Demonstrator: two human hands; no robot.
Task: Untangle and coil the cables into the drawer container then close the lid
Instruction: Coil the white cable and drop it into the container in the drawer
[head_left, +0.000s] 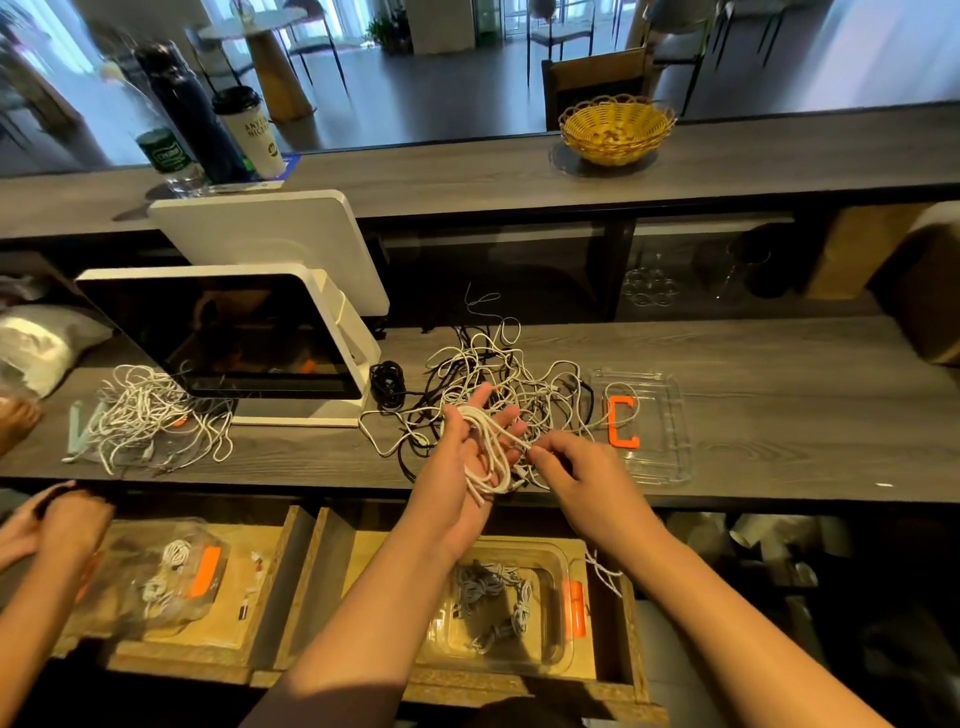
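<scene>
While the left hand (470, 452) lies palm-up with straight fingers under loose loops of a white cable (485, 457), the right hand (574, 467) pinches its end; behind, the cable tangle (498, 379) sprawls on the worktop (779, 410); below, the container (550, 660) sits in the open drawer (631, 649).

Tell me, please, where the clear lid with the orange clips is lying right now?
In the head view, the clear lid lies flat on the counter, right of the tangled cable pile and just beyond the right hand.
</scene>
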